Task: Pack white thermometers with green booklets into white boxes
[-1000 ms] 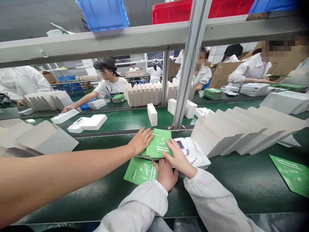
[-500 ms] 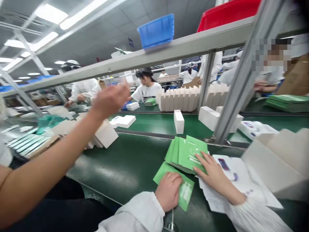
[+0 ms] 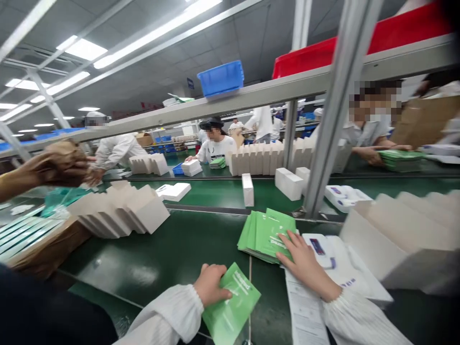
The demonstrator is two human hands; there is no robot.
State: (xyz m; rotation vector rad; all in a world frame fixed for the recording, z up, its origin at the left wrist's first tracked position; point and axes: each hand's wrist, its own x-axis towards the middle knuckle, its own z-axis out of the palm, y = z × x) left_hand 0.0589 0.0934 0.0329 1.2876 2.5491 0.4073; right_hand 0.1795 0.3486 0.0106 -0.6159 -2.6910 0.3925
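Left hand gripping, right hand flat.

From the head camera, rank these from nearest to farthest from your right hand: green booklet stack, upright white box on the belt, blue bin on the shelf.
From the right hand:
1. Green booklet stack, under its fingertips.
2. Upright white box, beyond on the belt, slightly left.
3. Blue bin, overhead on the shelf, farthest.

Dark green conveyor belt carrying, near its far edge, a fanned stack of green booklets; beside it toward the right, white printed sheets and a white device tray; rows of white folded cartons at the left edge and right edge.
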